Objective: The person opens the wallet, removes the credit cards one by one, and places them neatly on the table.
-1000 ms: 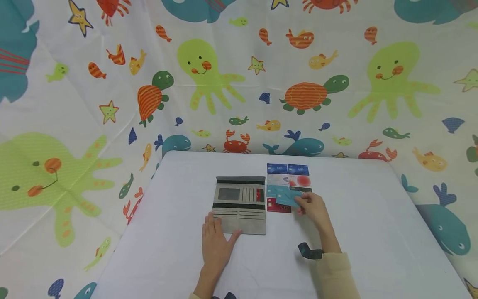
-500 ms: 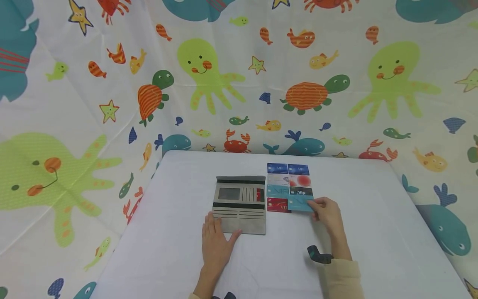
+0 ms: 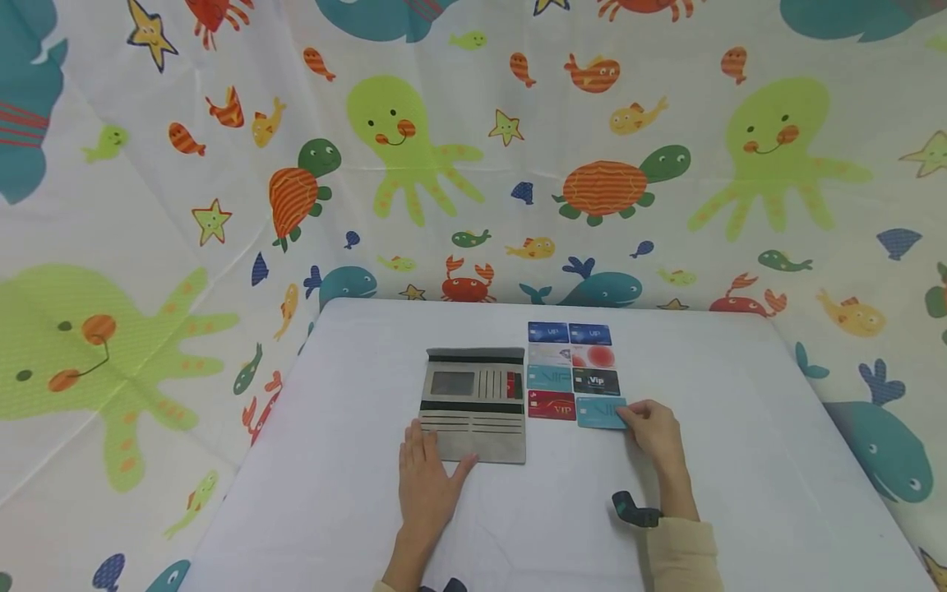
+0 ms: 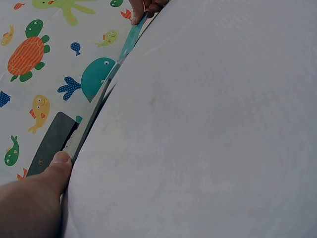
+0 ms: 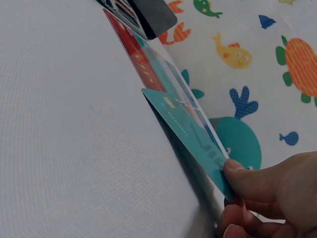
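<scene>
My right hand (image 3: 654, 432) pinches a teal VIP card (image 3: 600, 413) by its right edge, thumb on top. In the right wrist view the teal card (image 5: 190, 136) is tilted, its held end raised off the table. It lies just right of a red VIP card (image 3: 551, 404) and below a black Vip card (image 3: 596, 381). My left hand (image 3: 427, 481) rests with straight fingers on the lower left edge of an opened grey wallet (image 3: 484, 448). A red card (image 3: 514, 385) shows in one wallet slot.
Two columns of cards stand right of the wallet: blue VIP cards (image 3: 548, 332) on top, then a pale card (image 3: 550, 355) beside a red-dotted card (image 3: 594, 356), then another teal card (image 3: 549, 378). The white table (image 3: 318, 427) meets a sea-animal printed curtain (image 3: 444, 164) behind.
My right hand has carried the teal card rightward and down, from over the other teal and red cards to beside the red one, uncovering the black card. The left hand stays put.
</scene>
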Available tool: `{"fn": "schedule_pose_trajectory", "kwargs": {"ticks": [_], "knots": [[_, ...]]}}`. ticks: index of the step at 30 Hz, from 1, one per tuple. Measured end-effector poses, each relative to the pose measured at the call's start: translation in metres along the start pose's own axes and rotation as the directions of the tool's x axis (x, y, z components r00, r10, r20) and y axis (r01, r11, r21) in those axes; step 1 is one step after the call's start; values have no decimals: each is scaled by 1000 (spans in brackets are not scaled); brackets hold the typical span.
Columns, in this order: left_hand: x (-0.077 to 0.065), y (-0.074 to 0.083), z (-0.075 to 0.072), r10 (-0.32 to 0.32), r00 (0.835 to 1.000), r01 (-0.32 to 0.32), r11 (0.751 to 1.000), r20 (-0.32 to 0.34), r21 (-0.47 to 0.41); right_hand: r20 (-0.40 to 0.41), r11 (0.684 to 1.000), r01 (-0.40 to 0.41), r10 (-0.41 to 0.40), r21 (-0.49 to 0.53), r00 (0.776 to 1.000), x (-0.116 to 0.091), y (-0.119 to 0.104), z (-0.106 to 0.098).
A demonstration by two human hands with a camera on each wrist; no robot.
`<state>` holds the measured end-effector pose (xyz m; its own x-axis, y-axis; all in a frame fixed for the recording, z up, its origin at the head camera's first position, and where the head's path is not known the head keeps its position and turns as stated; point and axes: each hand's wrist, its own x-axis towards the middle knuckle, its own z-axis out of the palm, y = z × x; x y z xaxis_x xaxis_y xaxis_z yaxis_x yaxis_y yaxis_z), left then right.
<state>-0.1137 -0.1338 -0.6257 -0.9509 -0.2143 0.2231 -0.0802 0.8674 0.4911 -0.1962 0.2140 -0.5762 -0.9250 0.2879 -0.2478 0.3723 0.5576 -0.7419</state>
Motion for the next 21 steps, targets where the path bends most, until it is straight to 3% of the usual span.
{"fn": "schedule_pose_trajectory", "kwargs": {"ticks": [21], "knots": [[1, 0, 1, -30, 998, 30, 1000, 49, 2, -78, 998, 32, -36, -51, 996, 2, -2, 6]]}}
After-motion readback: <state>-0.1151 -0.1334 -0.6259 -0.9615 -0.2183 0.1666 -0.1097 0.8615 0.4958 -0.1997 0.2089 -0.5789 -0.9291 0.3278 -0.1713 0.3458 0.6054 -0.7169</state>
